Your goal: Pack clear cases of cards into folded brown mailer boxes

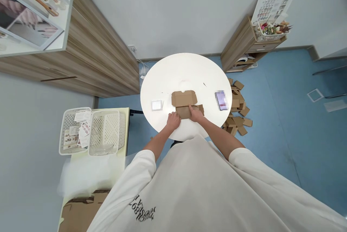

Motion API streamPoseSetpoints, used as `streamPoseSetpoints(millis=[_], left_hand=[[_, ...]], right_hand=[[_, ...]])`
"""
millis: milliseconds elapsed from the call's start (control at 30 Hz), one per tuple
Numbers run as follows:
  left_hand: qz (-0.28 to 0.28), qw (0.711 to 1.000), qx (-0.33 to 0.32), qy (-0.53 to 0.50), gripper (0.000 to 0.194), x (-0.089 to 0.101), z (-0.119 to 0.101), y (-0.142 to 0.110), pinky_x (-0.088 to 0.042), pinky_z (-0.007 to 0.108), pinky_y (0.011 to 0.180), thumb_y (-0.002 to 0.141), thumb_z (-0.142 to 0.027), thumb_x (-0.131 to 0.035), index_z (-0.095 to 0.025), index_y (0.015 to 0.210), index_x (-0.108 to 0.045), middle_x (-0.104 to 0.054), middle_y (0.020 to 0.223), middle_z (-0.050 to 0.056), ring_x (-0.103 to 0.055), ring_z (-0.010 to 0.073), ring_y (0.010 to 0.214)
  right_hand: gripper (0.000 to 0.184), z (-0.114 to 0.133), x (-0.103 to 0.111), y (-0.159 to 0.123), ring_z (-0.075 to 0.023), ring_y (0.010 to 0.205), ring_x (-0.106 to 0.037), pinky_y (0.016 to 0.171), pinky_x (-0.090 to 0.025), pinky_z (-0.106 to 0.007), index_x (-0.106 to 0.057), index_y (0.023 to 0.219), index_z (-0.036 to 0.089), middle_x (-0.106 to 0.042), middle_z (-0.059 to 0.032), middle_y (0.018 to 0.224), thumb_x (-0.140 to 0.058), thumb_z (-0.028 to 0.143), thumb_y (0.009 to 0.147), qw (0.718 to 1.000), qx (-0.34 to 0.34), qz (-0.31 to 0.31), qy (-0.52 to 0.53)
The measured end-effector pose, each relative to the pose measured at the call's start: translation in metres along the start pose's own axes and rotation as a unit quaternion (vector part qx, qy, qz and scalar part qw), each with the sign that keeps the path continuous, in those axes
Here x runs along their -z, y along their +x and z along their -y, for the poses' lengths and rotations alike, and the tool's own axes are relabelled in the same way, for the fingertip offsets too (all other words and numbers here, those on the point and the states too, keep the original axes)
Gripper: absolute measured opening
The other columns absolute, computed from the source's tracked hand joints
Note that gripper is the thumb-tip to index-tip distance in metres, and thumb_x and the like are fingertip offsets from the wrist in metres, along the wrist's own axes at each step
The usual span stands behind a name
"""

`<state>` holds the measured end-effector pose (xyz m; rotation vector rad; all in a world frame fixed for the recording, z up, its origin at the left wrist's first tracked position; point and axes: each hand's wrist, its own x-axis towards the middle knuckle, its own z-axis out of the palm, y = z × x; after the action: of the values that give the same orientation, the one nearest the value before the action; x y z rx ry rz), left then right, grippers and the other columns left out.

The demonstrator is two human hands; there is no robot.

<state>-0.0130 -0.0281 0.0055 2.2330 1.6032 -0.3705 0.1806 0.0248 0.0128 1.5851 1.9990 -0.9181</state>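
Observation:
A brown cardboard box [184, 99] sits part folded near the front of the round white table [179, 69]. Its notched lid flap stands away from me, and a side flap sticks out at the right. My left hand [174, 120] is closed at the box's near left corner, fingers bent against the side. At the right end, my right hand [195, 114] grips the wall with the thumb on the inner side; its other fingers are mostly hidden. A small white square item [156, 105] lies to the left, and a blurred purple object [221, 100] to the right.
Folded cardboard boxes [237, 103] are heaped on the floor right of the table. White baskets [104, 132], one holding cards, stand on a side table at left, with flat cardboard [81, 212] nearer me. Wood cabinets [108, 44] line the wall.

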Motion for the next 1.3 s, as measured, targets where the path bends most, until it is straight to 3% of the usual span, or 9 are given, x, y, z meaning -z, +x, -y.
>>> streamPoseSetpoints(millis=[200, 333, 400, 600, 733, 867, 967, 1100, 1300], left_hand=[[0.004, 1.0, 0.025, 0.003, 0.048, 0.006, 0.0, 0.008, -0.034, 0.046, 0.098, 0.098, -0.038, -0.05, -0.01, 0.138, -0.054, -0.059, 0.126, 0.022, -0.05, 0.035, 0.119], [-0.005, 0.999, 0.046, 0.0, 0.095, 0.012, 0.004, 0.016, -0.035, 0.046, 0.1, 0.082, -0.039, -0.075, -0.013, 0.158, -0.026, -0.056, 0.133, 0.022, -0.05, 0.0363, 0.122], [0.004, 0.999, 0.052, 0.003, 0.106, 0.014, 0.005, 0.021, -0.035, 0.046, 0.1, 0.076, -0.037, -0.08, -0.013, 0.16, -0.02, -0.056, 0.133, 0.022, -0.051, 0.0368, 0.122], [0.029, 0.998, 0.05, 0.012, 0.102, 0.017, 0.003, 0.032, -0.037, 0.045, 0.101, 0.076, -0.032, -0.082, -0.01, 0.159, -0.025, -0.058, 0.133, 0.025, -0.052, 0.0368, 0.123], [0.034, 0.998, 0.044, 0.017, 0.103, 0.016, 0.003, 0.034, -0.037, 0.044, 0.101, 0.076, -0.031, -0.083, -0.009, 0.158, -0.026, -0.06, 0.131, 0.025, -0.053, 0.0363, 0.123], [0.03, 0.998, 0.039, 0.024, 0.102, 0.012, 0.004, 0.036, -0.037, 0.042, 0.1, 0.075, -0.029, -0.084, -0.009, 0.158, -0.026, -0.061, 0.13, 0.024, -0.055, 0.035, 0.121], [0.031, 0.998, 0.038, 0.028, 0.1, 0.01, 0.005, 0.038, -0.037, 0.042, 0.101, 0.075, -0.028, -0.084, -0.008, 0.157, -0.029, -0.061, 0.13, 0.025, -0.055, 0.0349, 0.121], [0.033, 0.998, 0.04, 0.03, 0.1, 0.008, 0.004, 0.038, -0.037, 0.043, 0.101, 0.076, -0.028, -0.083, -0.01, 0.157, -0.027, -0.061, 0.131, 0.024, -0.055, 0.0353, 0.122], [0.038, 0.998, 0.043, 0.011, 0.1, 0.011, 0.004, 0.038, -0.036, 0.044, 0.102, 0.076, -0.028, -0.083, -0.009, 0.157, -0.028, -0.059, 0.132, 0.026, -0.053, 0.0364, 0.125]], right_hand=[[0.105, 0.0, 0.0, 0.001, -0.033, 0.112, -0.063, 0.091, -0.047, -0.04, 0.009, 0.164, 0.018, -0.067, -0.0178, 0.124, -0.065, 0.032, 0.091, 1.0, 0.004, -0.007, -0.001], [0.107, -0.001, -0.001, 0.001, -0.0334, 0.112, -0.064, 0.091, -0.047, -0.04, 0.009, 0.164, 0.018, -0.067, -0.0181, 0.124, -0.066, 0.032, 0.09, 1.0, 0.005, -0.01, 0.001], [0.107, -0.001, -0.001, 0.001, -0.0333, 0.111, -0.064, 0.092, -0.047, -0.041, 0.009, 0.164, 0.018, -0.067, -0.0176, 0.124, -0.066, 0.032, 0.09, 1.0, 0.008, -0.013, 0.004], [0.099, -0.003, -0.007, -0.001, -0.0333, 0.114, -0.061, 0.098, -0.043, -0.044, 0.004, 0.164, 0.018, -0.065, -0.0175, 0.128, -0.061, 0.032, 0.091, 0.999, 0.017, -0.044, 0.022], [0.086, -0.024, -0.021, -0.019, -0.0325, 0.132, -0.047, 0.105, -0.04, -0.043, -0.006, 0.164, 0.021, -0.049, -0.0165, 0.149, -0.054, 0.031, 0.094, 0.985, 0.016, -0.156, 0.068], [0.075, -0.056, -0.04, -0.042, -0.0316, 0.132, -0.044, 0.106, -0.04, -0.043, -0.019, 0.161, 0.02, -0.043, -0.0168, 0.15, -0.05, 0.026, 0.093, 0.959, -0.076, -0.248, 0.115], [0.079, -0.068, -0.048, -0.047, -0.0306, 0.129, -0.048, 0.101, -0.044, -0.041, -0.018, 0.162, 0.022, -0.043, -0.0162, 0.148, -0.052, 0.025, 0.09, 0.957, -0.111, -0.221, 0.154], [0.084, -0.059, -0.038, -0.034, -0.0277, 0.121, -0.056, 0.093, -0.05, -0.037, -0.01, 0.163, 0.026, -0.045, -0.015, 0.144, -0.052, 0.023, 0.091, 0.956, -0.104, -0.179, 0.207], [0.065, -0.038, -0.014, -0.025, -0.0253, 0.118, -0.058, 0.09, -0.05, -0.033, -0.032, 0.156, 0.025, -0.043, -0.0136, 0.148, -0.049, 0.017, 0.093, 0.974, -0.081, -0.144, 0.155]])
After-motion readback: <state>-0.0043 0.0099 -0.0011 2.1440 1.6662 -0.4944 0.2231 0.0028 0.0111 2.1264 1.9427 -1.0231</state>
